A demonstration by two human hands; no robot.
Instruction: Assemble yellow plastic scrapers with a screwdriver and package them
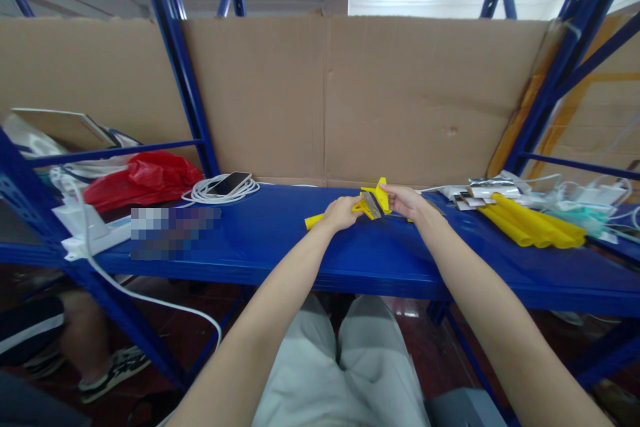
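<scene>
My left hand [343, 213] is closed around a yellow-handled scraper [371, 206] over the blue shelf. Its wide grey metal blade points to the right, and a yellow handle end [314, 221] sticks out on the left of that hand. Facing it, my right hand [406, 201] pinches a yellow plastic piece [383, 196] close against the blade. Whether the piece touches the blade I cannot tell. Something small and yellow shows just under my right fingers, mostly hidden.
Several yellow tubes [530, 223] lie at the right beside silvery packets [493, 185] and tangled cables. On the left are a phone [230, 183] on a coiled white cable [203, 192], a red bag [147, 180] and a white stand [95, 230]. Cardboard [320, 100] closes the back. Another person's leg [83, 327] shows lower left.
</scene>
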